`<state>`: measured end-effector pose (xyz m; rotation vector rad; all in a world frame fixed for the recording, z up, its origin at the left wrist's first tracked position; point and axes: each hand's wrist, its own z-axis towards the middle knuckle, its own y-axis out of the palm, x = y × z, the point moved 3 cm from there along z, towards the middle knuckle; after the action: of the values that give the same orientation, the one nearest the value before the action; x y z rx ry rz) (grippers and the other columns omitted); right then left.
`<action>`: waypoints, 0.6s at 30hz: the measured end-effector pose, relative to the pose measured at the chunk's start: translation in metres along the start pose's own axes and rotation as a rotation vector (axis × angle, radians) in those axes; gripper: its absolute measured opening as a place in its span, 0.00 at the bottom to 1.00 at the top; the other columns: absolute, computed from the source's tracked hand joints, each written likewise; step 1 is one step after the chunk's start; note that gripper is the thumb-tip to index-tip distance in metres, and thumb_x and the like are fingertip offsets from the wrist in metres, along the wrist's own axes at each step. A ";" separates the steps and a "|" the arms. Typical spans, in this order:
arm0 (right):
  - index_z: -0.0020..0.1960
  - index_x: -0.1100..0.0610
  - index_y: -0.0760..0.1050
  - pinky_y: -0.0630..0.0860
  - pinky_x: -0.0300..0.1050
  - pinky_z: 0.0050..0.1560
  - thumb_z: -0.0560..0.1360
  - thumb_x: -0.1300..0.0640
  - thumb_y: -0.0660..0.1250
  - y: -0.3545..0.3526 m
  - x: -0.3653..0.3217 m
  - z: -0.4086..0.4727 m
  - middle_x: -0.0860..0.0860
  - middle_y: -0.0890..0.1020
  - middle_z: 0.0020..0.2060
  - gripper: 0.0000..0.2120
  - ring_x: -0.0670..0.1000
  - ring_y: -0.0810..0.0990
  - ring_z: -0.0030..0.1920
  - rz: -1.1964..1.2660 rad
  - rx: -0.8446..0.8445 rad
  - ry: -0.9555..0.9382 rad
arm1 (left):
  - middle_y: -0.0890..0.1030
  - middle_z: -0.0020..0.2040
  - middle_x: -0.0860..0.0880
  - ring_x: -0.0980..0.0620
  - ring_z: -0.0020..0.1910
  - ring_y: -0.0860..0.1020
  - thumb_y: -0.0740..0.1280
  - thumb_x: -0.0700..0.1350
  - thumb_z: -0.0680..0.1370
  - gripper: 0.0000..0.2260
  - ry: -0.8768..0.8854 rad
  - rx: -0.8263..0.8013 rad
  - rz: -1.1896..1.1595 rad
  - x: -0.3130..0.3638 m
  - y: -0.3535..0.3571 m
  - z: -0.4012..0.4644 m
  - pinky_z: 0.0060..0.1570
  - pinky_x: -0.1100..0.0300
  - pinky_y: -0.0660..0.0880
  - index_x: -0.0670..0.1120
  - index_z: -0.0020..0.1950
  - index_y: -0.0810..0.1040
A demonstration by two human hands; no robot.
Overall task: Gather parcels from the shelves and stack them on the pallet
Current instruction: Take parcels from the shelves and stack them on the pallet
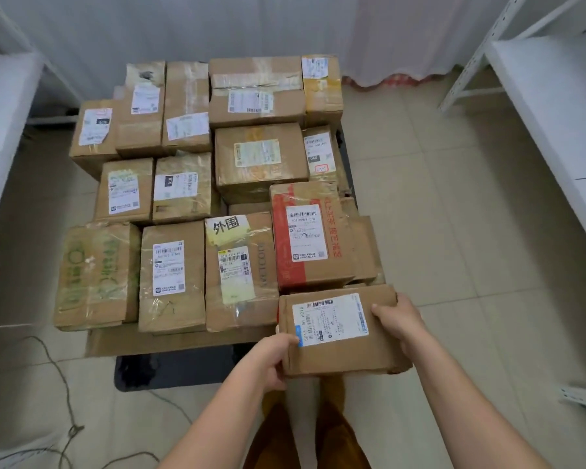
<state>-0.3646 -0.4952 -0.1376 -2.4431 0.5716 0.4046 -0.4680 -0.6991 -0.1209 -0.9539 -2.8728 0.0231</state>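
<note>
A person's 2 hands hold a flat cardboard parcel (pixel 340 333) at the near right corner of the pallet (pixel 170 368) — left hand (pixel 270 358) gripping its near-left corner, right hand (pixel 398 318) gripping its right edge — beside rows of stacked parcels (pixel 217 184).

A yellow tag (pixel 230 229) on a front parcel (pixel 241 272) reads "外围"; another label (pixel 170 181) shows "010".
</note>
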 end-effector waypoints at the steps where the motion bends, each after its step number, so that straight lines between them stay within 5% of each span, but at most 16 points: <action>1: 0.70 0.55 0.68 0.72 0.47 0.50 0.79 0.59 0.63 0.000 -0.002 0.003 0.52 0.77 0.56 0.20 0.56 0.77 0.53 0.018 -0.026 -0.027 | 0.77 0.54 0.41 0.48 0.36 0.71 0.62 0.41 0.83 0.17 0.011 -0.002 -0.026 0.001 0.003 0.003 0.37 0.54 0.70 0.42 0.71 0.68; 4: 0.74 0.49 0.63 0.70 0.46 0.51 0.78 0.62 0.61 0.000 -0.001 0.018 0.51 0.76 0.57 0.26 0.54 0.75 0.54 0.009 -0.074 -0.031 | 0.77 0.47 0.44 0.48 0.40 0.73 0.62 0.42 0.82 0.08 -0.005 0.009 -0.096 0.002 0.011 0.010 0.32 0.54 0.68 0.44 0.60 0.73; 8: 0.77 0.48 0.58 0.74 0.50 0.55 0.77 0.60 0.60 0.001 0.005 0.027 0.55 0.74 0.65 0.30 0.57 0.75 0.59 -0.026 -0.089 0.014 | 0.81 0.48 0.43 0.45 0.49 0.78 0.63 0.42 0.81 0.05 0.018 0.012 -0.148 0.005 0.020 0.014 0.43 0.50 0.74 0.44 0.54 0.77; 14: 0.73 0.52 0.65 0.73 0.48 0.51 0.77 0.63 0.55 -0.003 0.005 0.034 0.56 0.76 0.61 0.24 0.56 0.74 0.53 -0.106 -0.059 -0.034 | 0.82 0.57 0.43 0.43 0.60 0.77 0.63 0.43 0.80 0.13 0.064 0.094 -0.124 0.014 0.026 0.013 0.66 0.45 0.72 0.44 0.65 0.74; 16: 0.70 0.52 0.68 0.75 0.50 0.54 0.76 0.65 0.54 -0.005 0.005 0.037 0.55 0.77 0.57 0.24 0.57 0.75 0.53 -0.138 -0.036 -0.044 | 0.81 0.59 0.43 0.43 0.59 0.77 0.63 0.43 0.80 0.15 0.079 0.115 -0.104 0.018 0.026 0.014 0.62 0.47 0.74 0.43 0.66 0.71; 18: 0.68 0.53 0.70 0.76 0.51 0.55 0.76 0.65 0.54 -0.005 0.008 0.040 0.53 0.76 0.52 0.23 0.57 0.76 0.53 -0.149 -0.036 -0.047 | 0.81 0.50 0.44 0.47 0.48 0.80 0.62 0.42 0.81 0.12 0.108 0.125 -0.094 0.023 0.026 0.011 0.44 0.54 0.78 0.41 0.64 0.71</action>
<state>-0.3615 -0.4693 -0.1691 -2.4838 0.3621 0.4120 -0.4723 -0.6644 -0.1302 -0.7721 -2.7767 0.1367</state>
